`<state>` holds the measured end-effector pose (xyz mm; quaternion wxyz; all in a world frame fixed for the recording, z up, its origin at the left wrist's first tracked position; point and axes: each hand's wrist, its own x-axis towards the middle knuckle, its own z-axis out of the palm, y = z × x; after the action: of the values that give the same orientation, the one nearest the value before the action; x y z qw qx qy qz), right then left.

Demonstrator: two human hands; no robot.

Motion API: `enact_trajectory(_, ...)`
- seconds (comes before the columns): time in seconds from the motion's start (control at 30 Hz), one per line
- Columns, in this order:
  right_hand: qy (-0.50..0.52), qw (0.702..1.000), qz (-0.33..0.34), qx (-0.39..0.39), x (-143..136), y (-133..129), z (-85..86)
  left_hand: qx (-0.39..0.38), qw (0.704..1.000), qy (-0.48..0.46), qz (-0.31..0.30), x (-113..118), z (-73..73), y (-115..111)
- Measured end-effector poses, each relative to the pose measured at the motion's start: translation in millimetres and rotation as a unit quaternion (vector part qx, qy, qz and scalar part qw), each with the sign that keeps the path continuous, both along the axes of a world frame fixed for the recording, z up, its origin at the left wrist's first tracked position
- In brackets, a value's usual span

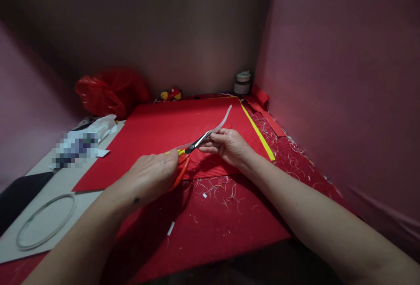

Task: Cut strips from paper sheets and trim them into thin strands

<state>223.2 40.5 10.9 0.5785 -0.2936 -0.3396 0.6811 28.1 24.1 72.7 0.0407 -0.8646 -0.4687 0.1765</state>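
My left hand is closed around the handles of a pair of scissors, which have orange and yellow grips and dark, silvery blades. A thin, whitish, see-through strip is pinched in my right hand, and its free end curves up and away. The scissor blades lie at the strip close to my right fingertips; whether they are cutting through it I cannot tell. Beneath both hands spreads a red ribbed sheet with a yellow strip along its right edge.
Thread scraps litter the red tabletop. A red plastic bag, a small red-and-yellow toy and a lidded jar stand at the back. On the left are a pale board and a ring. Walls flank both sides.
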Motion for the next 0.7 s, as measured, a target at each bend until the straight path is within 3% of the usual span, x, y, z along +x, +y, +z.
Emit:
enact_trajectory(0.2, 0.001, 1.0, -0.001, 0.011, -0.2, -1.5, 1.7, 0.018, 1.0, 0.008, 0.011, 0.3, -4.8, 3.4)
enact_trajectory(0.5, -0.004, 1.0, 0.003, 0.01, 0.6, -0.1, 0.3, 0.001, 1.0, 0.012, 0.027, 6.3, 3.9, -1.2)
enact_trajectory(0.7, -0.006, 1.0, 0.024, -0.002, -1.6, -0.9, 1.5, -0.004, 1.0, -0.005, 0.006, 1.0, -3.3, -0.3)
